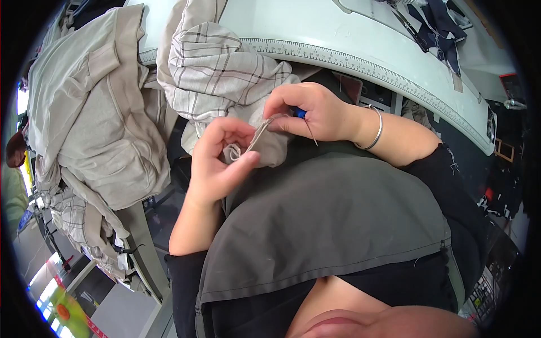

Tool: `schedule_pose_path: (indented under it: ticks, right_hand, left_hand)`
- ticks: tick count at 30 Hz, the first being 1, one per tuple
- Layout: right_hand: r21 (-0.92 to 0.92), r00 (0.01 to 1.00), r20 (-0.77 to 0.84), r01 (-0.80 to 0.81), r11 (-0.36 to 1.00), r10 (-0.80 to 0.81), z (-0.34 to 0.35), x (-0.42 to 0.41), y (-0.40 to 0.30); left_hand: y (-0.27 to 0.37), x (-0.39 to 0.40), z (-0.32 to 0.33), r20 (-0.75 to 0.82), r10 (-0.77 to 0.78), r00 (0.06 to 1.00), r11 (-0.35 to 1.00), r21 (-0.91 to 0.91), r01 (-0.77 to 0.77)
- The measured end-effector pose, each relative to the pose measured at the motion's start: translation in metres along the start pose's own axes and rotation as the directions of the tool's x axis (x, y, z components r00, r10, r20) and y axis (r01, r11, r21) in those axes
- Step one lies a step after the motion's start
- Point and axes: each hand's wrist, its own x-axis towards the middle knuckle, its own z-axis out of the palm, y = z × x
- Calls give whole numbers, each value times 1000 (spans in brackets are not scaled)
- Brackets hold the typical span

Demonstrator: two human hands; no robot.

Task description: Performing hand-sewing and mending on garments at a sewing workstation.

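My left hand (219, 156) pinches the folded edge of a beige garment (274, 150) between thumb and fingers. Across from it, the thumb and forefinger of my right hand (315, 112) grip the same edge, where loose threads show. Tucked in the right palm is a small blue-handled tool (300, 112), its thin shaft pointing down towards my lap; it may be a seam ripper. The garment's plaid lining (228, 72) is bunched beyond my hands and runs up onto the white table (287, 21).
A printed ruler strip (321, 53) follows the table's near edge. Thread snips (408, 27) and dark fabric scraps (444, 31) lie at the far right. On my left, more beige garments (110, 139) hang in a pile over a stand (146, 245).
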Motion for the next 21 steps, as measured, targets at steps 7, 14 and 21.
schedule_pose_path:
  ticks: [7,14,21]
  right_hand:
    - [-6,998,-15,58,998,-58,7,3,0]
    - [100,998,45,38,994,-43,7,3,1]
    - [-114,950,-11,309,944,-312,5,4,3]
  left_hand:
    - [-8,12,-17,254,-518,817,742,-341,577]
    - [-14,10,-8,392,-499,773,704,-335,626]
    - [-23,7,0,337,-505,795,594,-533,603]
